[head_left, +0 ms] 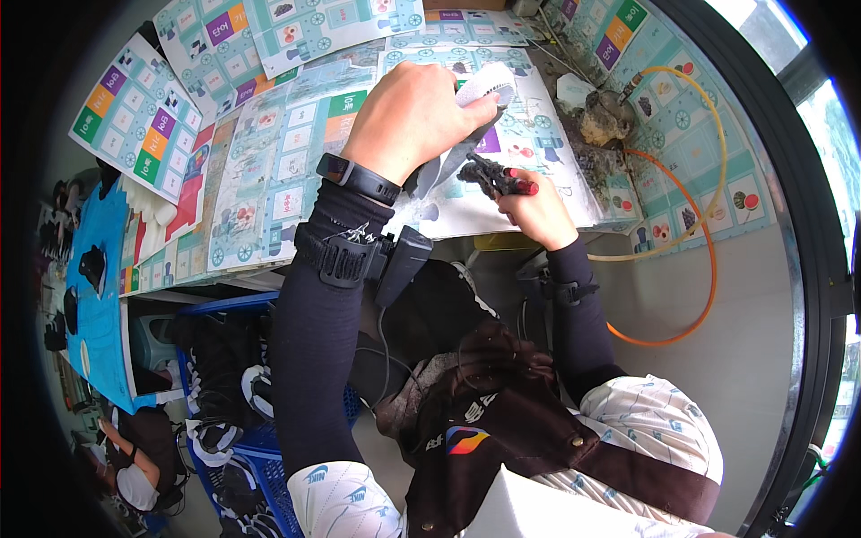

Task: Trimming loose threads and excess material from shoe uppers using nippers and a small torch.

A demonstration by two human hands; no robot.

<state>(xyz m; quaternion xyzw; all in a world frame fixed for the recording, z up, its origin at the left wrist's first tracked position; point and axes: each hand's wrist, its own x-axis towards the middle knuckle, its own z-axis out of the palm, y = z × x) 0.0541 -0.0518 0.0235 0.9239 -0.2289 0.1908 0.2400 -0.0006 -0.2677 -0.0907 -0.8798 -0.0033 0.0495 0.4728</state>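
Over the worktable my left hand (408,117) is closed, thumb down, on a limp black-and-white shoe upper (493,82). Its white, perforated-looking edge curls up past the thumb, and a dark part hangs below toward the table's near edge. To the right, my right hand (540,211) grips a small black spray gun (491,177) with red knobs at its back. The gun's nozzle end points left toward the upper, a short gap away. My palms hide part of both things.
Printed sheets cover the worktable (260,211), with more leaning at the back left. Orange (713,296) and yellow (723,152) hoses loop at the right by a crusted metal fitting (605,118). Blue baskets (260,444) of black-and-white shoe parts stand below left. Another person (134,462) sits beyond.
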